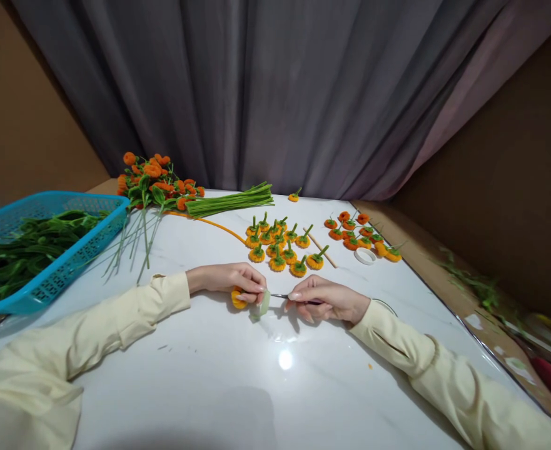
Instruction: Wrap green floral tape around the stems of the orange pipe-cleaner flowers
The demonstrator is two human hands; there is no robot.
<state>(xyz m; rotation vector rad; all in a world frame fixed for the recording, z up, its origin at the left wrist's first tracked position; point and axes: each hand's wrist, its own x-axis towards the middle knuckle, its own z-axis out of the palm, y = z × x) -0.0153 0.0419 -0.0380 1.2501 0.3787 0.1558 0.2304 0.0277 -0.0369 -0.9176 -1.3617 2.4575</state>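
My left hand [237, 279] is closed, pinching a yellow fuzzy flower head [239, 299] whose petals show below the fingers. A pale green strip [264, 304], which looks like floral tape, hangs at its fingertips. My right hand [326, 297] is closed around a slim dark tool [279, 295], its thin metal end pointing left and reaching the strip. Whether the tool is tweezers or small scissors I cannot tell. Just beyond both hands stand several yellow flower heads [278, 262], face down with green stubs upright.
A blue basket [45, 290] of green leaves stands at left. Orange flowers on stems [153, 170] and a bundle of green stems [231, 201] lie at the back. Orange flower heads [350, 240] and a white ring [365, 255] sit right, near the white table's [186, 387] edge.
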